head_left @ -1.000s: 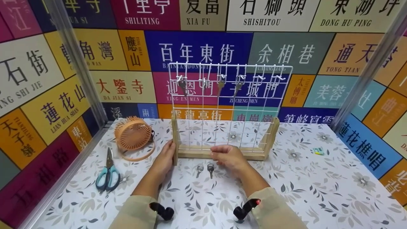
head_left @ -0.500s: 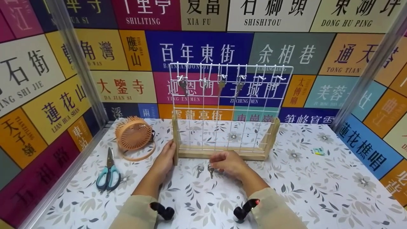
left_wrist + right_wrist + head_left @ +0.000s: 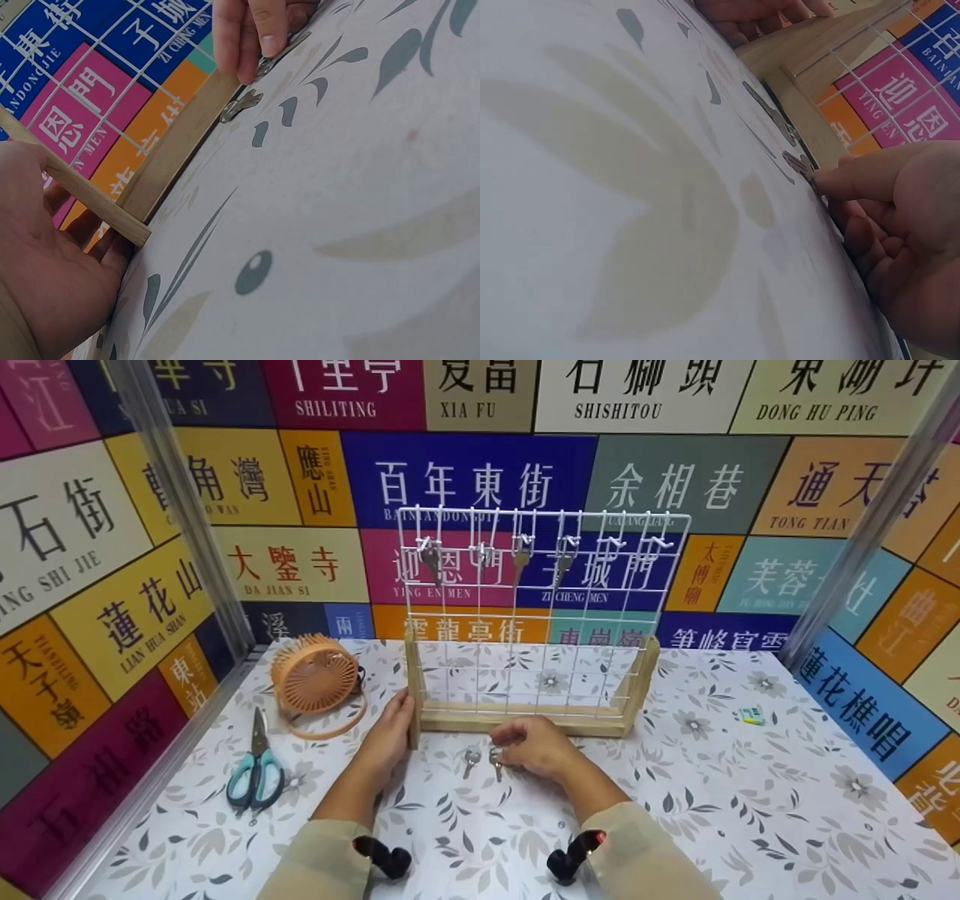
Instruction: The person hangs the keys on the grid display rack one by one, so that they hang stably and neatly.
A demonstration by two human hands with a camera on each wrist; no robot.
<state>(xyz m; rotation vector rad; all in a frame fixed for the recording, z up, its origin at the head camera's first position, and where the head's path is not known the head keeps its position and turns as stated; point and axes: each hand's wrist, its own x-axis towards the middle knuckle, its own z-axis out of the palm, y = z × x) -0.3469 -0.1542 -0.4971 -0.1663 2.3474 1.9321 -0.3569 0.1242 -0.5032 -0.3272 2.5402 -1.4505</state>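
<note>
My left hand (image 3: pixel 388 735) grips the left wooden upright (image 3: pixel 97 196) of a white wire grid rack (image 3: pixel 525 615), its fingers reaching behind the post. Two silver keys lie in front of the rack's wooden base (image 3: pixel 525 725). At the right one, the key (image 3: pixel 799 165), the thumb and fingers of my right hand (image 3: pixel 538 746) pinch the head, while its blade still lies at the tabletop. Just left of it, the other key (image 3: pixel 471 763) lies untouched. Several hanging keys (image 3: pixel 522 556) dangle from hooks along the upper grid; the two rightmost hooks (image 3: pixel 656 544) carry none.
An orange fan (image 3: pixel 315 679) stands left of the rack. Scissors (image 3: pixel 256 769) with teal and dark handles lie nearer me on that side. Far right on the floral tablecloth (image 3: pixel 780 787) is a small green-and-white packet (image 3: pixel 751 716). Sign-printed walls rise behind and at both sides.
My right hand has come down from near the rack's base to the right key and taken its head between thumb and fingers. The left hand stays on the upright.
</note>
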